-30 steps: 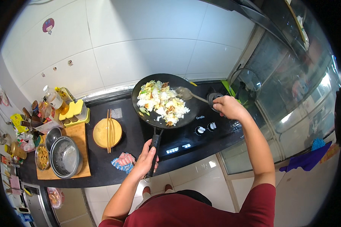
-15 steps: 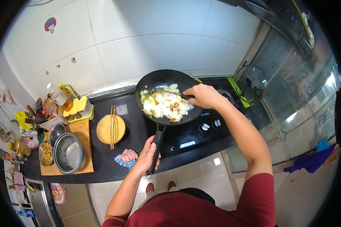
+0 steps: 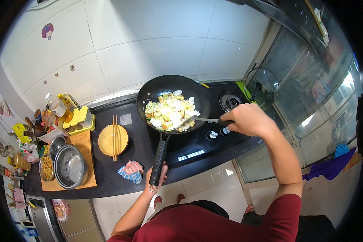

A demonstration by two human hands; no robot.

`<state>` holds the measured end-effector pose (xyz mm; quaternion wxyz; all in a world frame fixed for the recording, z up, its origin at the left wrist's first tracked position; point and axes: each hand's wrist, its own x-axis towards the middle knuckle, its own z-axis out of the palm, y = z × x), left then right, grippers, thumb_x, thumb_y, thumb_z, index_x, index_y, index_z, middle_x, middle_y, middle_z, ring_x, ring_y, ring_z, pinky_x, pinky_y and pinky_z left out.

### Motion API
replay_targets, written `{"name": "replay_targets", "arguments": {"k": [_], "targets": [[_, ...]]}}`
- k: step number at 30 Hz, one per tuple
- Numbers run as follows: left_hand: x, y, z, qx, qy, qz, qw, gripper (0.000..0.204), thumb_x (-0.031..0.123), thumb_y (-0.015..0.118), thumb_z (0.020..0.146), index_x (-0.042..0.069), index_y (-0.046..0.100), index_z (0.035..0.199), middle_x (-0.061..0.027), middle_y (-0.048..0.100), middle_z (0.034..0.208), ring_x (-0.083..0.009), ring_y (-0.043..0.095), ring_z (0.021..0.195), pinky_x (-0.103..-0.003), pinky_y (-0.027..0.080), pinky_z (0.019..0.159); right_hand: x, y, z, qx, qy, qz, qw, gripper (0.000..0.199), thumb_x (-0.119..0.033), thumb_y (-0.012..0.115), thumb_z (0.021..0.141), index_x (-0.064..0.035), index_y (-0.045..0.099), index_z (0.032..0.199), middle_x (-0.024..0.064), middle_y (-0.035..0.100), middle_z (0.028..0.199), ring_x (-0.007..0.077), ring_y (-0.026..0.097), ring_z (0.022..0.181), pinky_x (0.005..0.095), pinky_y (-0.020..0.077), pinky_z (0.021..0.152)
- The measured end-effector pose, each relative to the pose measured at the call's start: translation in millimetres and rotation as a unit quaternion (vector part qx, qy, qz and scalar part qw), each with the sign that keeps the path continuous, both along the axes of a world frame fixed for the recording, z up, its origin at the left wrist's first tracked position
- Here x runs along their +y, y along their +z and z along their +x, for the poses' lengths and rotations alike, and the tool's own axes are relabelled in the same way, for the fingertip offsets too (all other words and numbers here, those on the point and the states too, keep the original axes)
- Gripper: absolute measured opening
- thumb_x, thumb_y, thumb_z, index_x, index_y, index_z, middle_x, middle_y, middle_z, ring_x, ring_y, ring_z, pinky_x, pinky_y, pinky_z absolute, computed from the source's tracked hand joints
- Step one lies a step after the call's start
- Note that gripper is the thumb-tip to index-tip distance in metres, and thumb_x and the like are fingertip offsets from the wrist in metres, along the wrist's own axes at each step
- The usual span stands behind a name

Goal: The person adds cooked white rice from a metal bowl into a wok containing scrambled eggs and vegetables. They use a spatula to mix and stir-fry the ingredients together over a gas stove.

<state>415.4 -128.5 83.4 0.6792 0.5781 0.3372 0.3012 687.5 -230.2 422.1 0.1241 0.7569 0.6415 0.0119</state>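
Observation:
A black wok [image 3: 146, 86] stands on the stove, holding white rice [image 3: 171, 115] mixed with yellow and green bits. My left hand [image 3: 163, 174] is closed on the wok's black wrapped handle [image 3: 158, 159], beneath and beside it. At the wok's right side, my right hand [image 3: 250, 119] grips the dark handle of a spatula [image 3: 205, 119]. Its metal shaft crosses the rim, and its blade is in the rice at the right front of the wok.
Left of the wok are a yellow bowl [image 3: 105, 139] with chopsticks [image 3: 114, 139] across it and a crumpled cloth [image 3: 131, 171]. A cutting board [image 3: 90, 161] carries metal bowls [image 3: 70, 166]. Bottles [image 3: 60, 109] stand behind. A glass lid [image 3: 262, 85] leans right of the burner [image 3: 230, 102].
My right hand has moved right and nearer, drawing the spatula from the back of the rice to its right front. The rice is more mixed. A dark shape now shows at lower right.

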Motion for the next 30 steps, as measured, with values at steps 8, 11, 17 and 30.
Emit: {"name": "replay_targets", "arguments": {"k": [8,11,17,30], "targets": [[-16.3,10.6,56.2,0.130,-0.011,0.424,0.896,0.035,0.003,0.074,0.077,0.002,0.064,0.111,-0.0161,0.060,0.093,-0.0300,0.062,0.078,-0.038,0.051,0.070,48.8,-96.5,27.2,-0.009,-0.007,0.158,0.987,0.019,-0.025,0.070,0.082,-0.0149,0.072,0.098,0.0131,0.071,0.080,0.0320,0.071,0.079,0.0434,0.0556,0.071],[-16.0,7.0,63.4,0.122,-0.011,0.454,0.883,0.036,0.002,0.073,0.077,0.002,0.064,0.111,-0.0168,0.059,0.098,-0.0363,0.061,0.090,-0.042,0.051,0.078,38.4,-83.3,32.4,0.017,-0.042,0.151,0.987,0.026,-0.027,0.071,0.082,-0.0167,0.073,0.106,0.0145,0.072,0.086,0.0318,0.070,0.087,0.0436,0.0551,0.075],[-5.0,-11.3,79.2,0.177,0.014,0.460,0.870,0.031,0.002,0.071,0.078,0.001,0.063,0.108,-0.0159,0.058,0.098,-0.0355,0.060,0.094,-0.043,0.051,0.080,-17.4,3.4,13.5,0.018,-0.010,0.061,0.998,0.031,-0.025,0.072,0.080,-0.0148,0.073,0.109,0.0134,0.071,0.085,0.0318,0.068,0.082,0.0414,0.0537,0.072],[10.6,-11.6,117.4,0.383,-0.073,0.555,0.735,0.007,0.004,0.056,0.084,0.002,0.063,0.086,-0.0170,0.065,0.087,-0.0301,0.070,0.080,-0.040,0.059,0.065,35.2,-97.0,48.4,0.072,-0.029,0.172,0.982,0.018,-0.025,0.068,0.082,-0.0141,0.072,0.095,0.0130,0.071,0.084,0.0334,0.070,0.084,0.0449,0.0556,0.075]]}}
